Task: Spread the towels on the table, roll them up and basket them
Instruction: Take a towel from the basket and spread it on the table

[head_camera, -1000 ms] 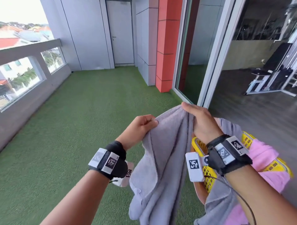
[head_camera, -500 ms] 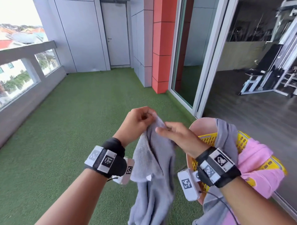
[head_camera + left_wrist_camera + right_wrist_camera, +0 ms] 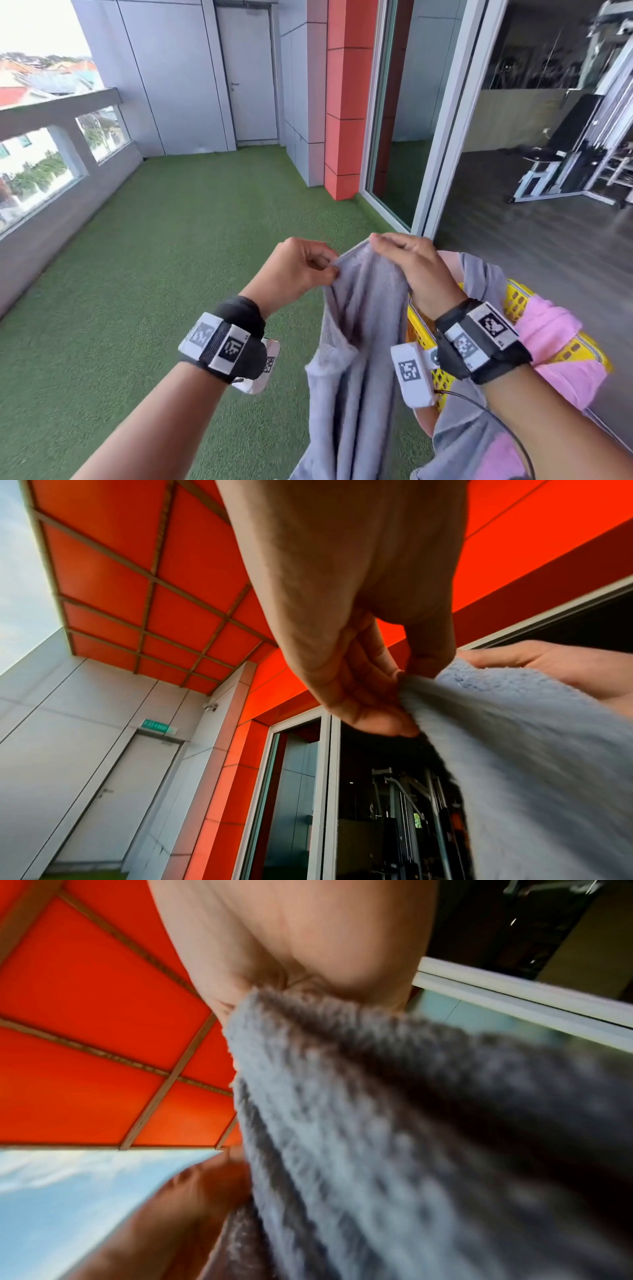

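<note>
A grey towel [image 3: 356, 359] hangs in the air from both hands, its folds falling below the frame. My left hand [image 3: 301, 270] pinches its top edge at the left, seen close in the left wrist view [image 3: 394, 696] with the grey towel [image 3: 531, 750]. My right hand [image 3: 404, 260] grips the top edge just to the right; the right wrist view shows the grey towel [image 3: 394, 1123] bunched under the right hand [image 3: 308, 969]. A yellow basket [image 3: 517, 301] stands behind my right wrist, with a pink towel [image 3: 555, 335] and another grey towel [image 3: 483, 274] draped over it.
Green artificial turf [image 3: 154, 257] covers the balcony floor to the left. A low wall with windows [image 3: 51, 164] runs along the left side. A red pillar [image 3: 346, 102] and a sliding glass door [image 3: 431, 137] stand ahead; gym equipment [image 3: 565, 154] is inside at the right.
Both hands have risen with the towel. My right hand, close to the left half a second ago, has shifted right along the top edge and spread it a little.
</note>
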